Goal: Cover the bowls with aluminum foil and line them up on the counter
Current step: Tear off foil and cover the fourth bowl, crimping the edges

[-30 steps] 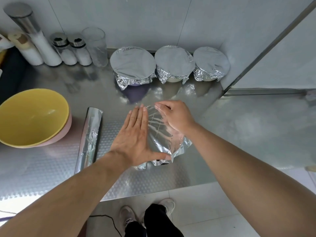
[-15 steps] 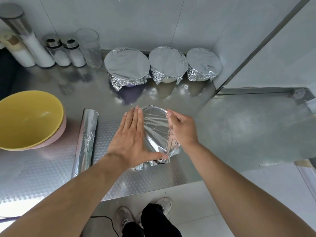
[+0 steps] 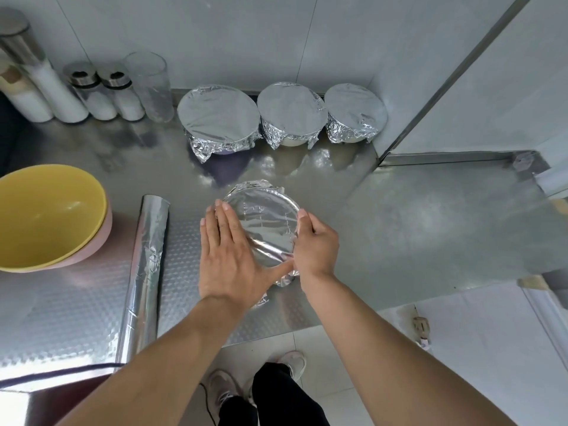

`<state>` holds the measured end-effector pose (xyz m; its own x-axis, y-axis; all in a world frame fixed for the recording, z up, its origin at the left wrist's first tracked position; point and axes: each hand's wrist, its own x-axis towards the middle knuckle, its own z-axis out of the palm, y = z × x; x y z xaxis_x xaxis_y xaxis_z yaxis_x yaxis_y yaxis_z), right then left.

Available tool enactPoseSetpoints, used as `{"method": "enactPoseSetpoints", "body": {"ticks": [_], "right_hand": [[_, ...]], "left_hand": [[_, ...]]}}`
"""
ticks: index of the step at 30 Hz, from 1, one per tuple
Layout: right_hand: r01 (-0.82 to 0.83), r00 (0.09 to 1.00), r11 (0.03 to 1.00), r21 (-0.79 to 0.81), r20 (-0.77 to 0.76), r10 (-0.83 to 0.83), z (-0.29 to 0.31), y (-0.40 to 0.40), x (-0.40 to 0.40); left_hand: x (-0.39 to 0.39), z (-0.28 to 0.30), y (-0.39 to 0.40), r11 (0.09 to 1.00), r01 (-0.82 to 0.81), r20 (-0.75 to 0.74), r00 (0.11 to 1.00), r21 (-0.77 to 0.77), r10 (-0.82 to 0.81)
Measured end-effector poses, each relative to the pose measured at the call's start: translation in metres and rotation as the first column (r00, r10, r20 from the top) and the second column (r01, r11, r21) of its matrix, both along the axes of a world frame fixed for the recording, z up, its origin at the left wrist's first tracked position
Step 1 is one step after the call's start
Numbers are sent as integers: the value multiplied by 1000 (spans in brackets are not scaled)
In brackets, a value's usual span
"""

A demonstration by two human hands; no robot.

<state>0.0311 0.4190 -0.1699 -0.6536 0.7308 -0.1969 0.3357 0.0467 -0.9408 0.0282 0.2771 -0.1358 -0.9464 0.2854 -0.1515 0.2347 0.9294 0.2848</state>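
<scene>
A small bowl under a sheet of aluminum foil [image 3: 264, 222] stands near the counter's front edge. My left hand [image 3: 230, 256] lies flat on the foil's left side, fingers straight, thumb stretched along the near rim. My right hand [image 3: 313, 244] curls round the bowl's right rim and presses the foil down its side. Three foil-covered bowls stand in a row at the back wall: a large one [image 3: 218, 118], a middle one [image 3: 290, 113] and a small one [image 3: 353, 112]. The foil roll [image 3: 144, 272] lies left of my hands.
A yellow bowl [image 3: 43, 210] nested in a pink bowl sits at the left. Salt jars [image 3: 104, 93], a tall canister [image 3: 40, 75] and a clear glass [image 3: 150, 87] line the back left. The steel counter [image 3: 430, 226] extends right under a wall corner; the floor and my shoes show below.
My right hand has slid from the foil's top far edge round to the bowl's right side and folded the foil down there. My left hand stays flat on top.
</scene>
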Motion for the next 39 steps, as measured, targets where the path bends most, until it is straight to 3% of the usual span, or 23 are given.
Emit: {"method": "enactPoseSetpoints", "body": {"ticks": [3, 5, 9, 12, 15, 17, 21, 25, 29, 39], "right_hand": [[-91, 996, 994, 61, 27, 90, 4, 11, -21], [-223, 973, 973, 64, 73, 218, 9, 18, -38], [-619, 781, 771, 147, 220, 585, 32, 26, -70], [-772, 627, 629, 90, 267, 732, 39, 17, -86], [-794, 584, 608, -11, 264, 768, 27, 1, -96], [-802, 572, 597, -31, 247, 782, 20, -5, -98], [-792, 591, 610, -20, 225, 775, 24, -3, -92], [-780, 600, 623, -65, 208, 773, 22, 4, -80], [-733, 653, 670, -117, 156, 741, 20, 4, -73], [-572, 809, 819, -33, 138, 571, 20, 4, -45]], "left_hand": [[5, -1, -5, 983, -114, 7, 993, 142, 114], [7, -4, -16, 964, -144, -85, 982, 224, 167], [-7, -5, -43, 947, -132, -240, 949, 293, 206], [-28, 2, -51, 943, 120, -281, 959, 310, -30], [-35, 8, -50, 908, 401, -222, 903, 120, -369], [-31, 4, -50, 883, 469, -141, 875, -1, -464], [-30, 2, -46, 909, 405, -41, 911, -98, -410], [-30, 4, -40, 928, 359, 31, 933, -101, -358], [-28, 2, -38, 940, 328, 57, 944, -93, -324], [-25, 4, -37, 943, 310, 76, 950, -120, -303]]}}
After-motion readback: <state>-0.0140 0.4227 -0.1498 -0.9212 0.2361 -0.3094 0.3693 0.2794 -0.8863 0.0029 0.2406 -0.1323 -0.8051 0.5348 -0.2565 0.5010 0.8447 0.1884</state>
